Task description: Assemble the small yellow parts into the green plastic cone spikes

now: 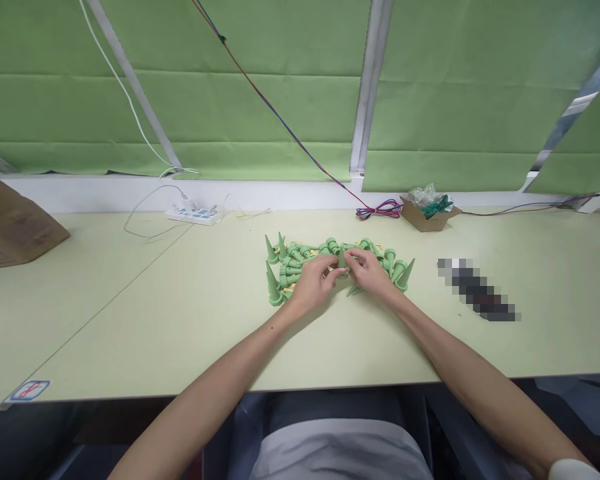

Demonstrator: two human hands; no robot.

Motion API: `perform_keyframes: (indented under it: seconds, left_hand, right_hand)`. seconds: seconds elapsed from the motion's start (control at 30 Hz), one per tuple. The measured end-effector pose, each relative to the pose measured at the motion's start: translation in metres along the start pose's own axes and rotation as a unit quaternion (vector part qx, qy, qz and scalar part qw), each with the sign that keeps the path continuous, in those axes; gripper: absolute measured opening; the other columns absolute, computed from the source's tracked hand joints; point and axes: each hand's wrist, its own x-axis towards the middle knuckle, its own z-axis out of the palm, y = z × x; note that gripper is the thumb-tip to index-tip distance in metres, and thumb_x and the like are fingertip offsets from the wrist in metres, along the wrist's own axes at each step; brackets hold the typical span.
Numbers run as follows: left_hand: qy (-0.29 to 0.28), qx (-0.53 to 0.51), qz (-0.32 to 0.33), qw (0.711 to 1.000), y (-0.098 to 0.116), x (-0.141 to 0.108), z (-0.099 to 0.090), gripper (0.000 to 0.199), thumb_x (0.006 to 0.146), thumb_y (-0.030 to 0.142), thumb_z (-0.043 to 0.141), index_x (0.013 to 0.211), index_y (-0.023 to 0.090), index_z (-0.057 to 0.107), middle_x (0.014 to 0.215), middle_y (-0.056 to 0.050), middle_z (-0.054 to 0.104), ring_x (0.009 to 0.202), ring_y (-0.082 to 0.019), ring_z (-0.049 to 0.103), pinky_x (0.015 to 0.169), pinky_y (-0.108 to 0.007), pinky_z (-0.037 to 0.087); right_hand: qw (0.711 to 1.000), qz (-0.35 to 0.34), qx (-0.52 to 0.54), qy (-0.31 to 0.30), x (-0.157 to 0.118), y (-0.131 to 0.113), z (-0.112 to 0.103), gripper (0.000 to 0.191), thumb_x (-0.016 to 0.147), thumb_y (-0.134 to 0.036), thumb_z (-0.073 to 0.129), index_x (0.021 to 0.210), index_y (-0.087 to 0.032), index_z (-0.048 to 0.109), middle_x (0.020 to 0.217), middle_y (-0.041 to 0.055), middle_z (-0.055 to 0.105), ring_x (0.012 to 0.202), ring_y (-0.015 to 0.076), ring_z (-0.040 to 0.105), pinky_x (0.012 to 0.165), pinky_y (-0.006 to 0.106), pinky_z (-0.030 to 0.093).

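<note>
A green spike (342,259) stands point-up between my left hand (316,283) and right hand (371,272), neither nearer; both have fingers curled nearly closed on it, other spikes (290,272) to either side on the bench (200,327).

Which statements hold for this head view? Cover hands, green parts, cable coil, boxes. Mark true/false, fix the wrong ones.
1. The left hand and right hand both have fingers at one green cone. True.
2. The other green parts are inside the small open box. False: they lie on the table around the hands.
3. The small open box has clear plastic sticking out of it. True.
4. The cable coil is left of the power strip in the picture. False: the coil is right of the power strip.
5. A larger brown box is at the picture's left edge. True.
</note>
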Motion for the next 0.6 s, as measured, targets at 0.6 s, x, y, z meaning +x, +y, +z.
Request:
perform_keyframes:
  seconds: [0.6]
  left_hand:
    - [-0.064,-0.339,-0.166,0.924,0.004,0.004,-0.005,0.037,0.078,0.049,0.07,0.071,0.015,0.056,0.055,0.002,0.053,0.048,-0.009,0.05,0.048,-0.024,0.04]
  right_hand:
    - [0.996,-0.077,-0.051,0.015,-0.003,-0.011,-0.001,0.031,0.096,-0.037,0.046,0.07,-0.02,0.047,0.063,-0.0033,0.037,0.057,0.0122,0.033,0.054,0.028,0.026]
